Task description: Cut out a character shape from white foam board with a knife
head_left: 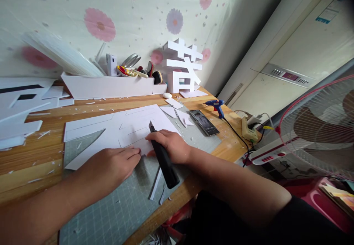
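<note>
A white foam board (91, 156) with cut lines and a slanted notch lies on the grey-green cutting mat (110, 208). My left hand (117, 164) rests flat on the board's near edge, fingers stretched out. In my right hand (174, 147) is a black utility knife (164, 160), its blade pointing away from me over the board. Whether the blade touches the board I cannot tell. Thin white offcut strips (155, 184) lie on the mat below the knife.
A phone (204, 122) and loose white scraps (184, 117) lie right of the board. Behind are a blue glue gun (215, 106), a standing white foam character (184, 66) and a long white box (107, 86) of tools. Cut pieces (19, 116) pile up left; a fan (320, 127) stands right.
</note>
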Tool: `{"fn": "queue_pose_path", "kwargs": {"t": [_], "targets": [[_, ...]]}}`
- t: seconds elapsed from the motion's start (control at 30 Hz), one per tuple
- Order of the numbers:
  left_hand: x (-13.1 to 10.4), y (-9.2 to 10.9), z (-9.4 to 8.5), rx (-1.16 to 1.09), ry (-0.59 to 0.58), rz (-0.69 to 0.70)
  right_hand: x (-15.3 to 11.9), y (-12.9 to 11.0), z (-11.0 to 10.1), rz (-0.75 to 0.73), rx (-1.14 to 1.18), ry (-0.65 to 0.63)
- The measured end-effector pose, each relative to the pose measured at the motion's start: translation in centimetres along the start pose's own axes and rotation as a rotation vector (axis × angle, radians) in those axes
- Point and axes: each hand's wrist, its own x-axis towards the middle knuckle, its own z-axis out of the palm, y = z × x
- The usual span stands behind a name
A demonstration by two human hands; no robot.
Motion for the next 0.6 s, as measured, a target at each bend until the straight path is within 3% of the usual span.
{"fn": "queue_pose_path", "kwargs": {"t": [0.27,0.6], "targets": [[1.2,0.5,-2.0,0.094,0.106,0.053,0.4,0.0,1.2,-0.142,-0.364,0.076],[1.0,0.9,-2.9,0.067,0.118,-0.141,-0.3,1.1,-0.2,-0.284,-0.295,0.232]]}}
